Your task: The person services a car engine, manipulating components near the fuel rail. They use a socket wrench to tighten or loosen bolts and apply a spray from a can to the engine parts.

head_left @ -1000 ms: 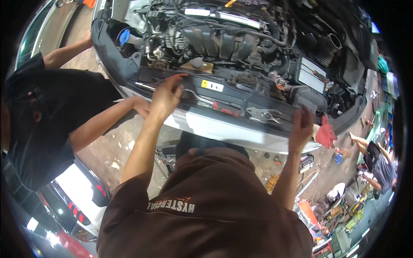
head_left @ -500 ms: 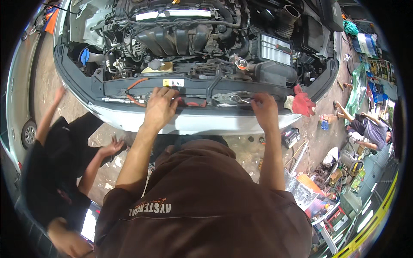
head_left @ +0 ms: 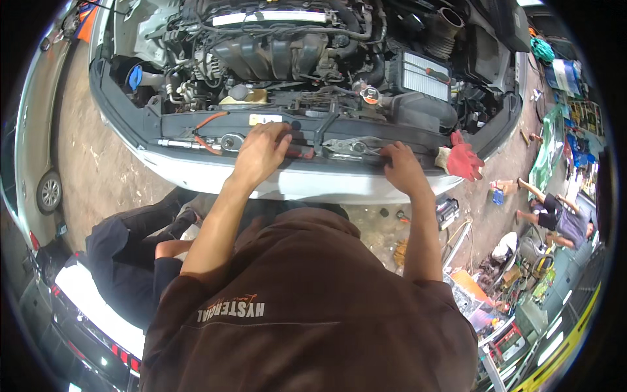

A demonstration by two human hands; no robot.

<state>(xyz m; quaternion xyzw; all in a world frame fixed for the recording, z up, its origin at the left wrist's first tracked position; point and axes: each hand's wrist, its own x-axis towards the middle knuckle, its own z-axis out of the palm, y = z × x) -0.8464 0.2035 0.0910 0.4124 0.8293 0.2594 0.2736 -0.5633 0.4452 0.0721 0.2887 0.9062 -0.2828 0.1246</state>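
L hand (head_left: 262,149) shifted slightly R, ratchet head (head_left: 232,142) clearer | L fingers bunched, grip can't tell | R hand (head_left: 403,166) nearer pliers (head_left: 353,147): fingertips curled at handle end, pinch unclear | pliers on front panel (head_left: 424,139), L of R fingertips, long axis L-R, dull silver metal | intake manifold (head_left: 271,55) behind

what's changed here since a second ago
The right hand has moved left, from beside the red glove to the handle end of the silver pliers; whether it grips them is unclear. The left hand has shifted right along the front panel to below the label. The co-worker seems bent lower. The glove, pliers and ratchet lie where they were.
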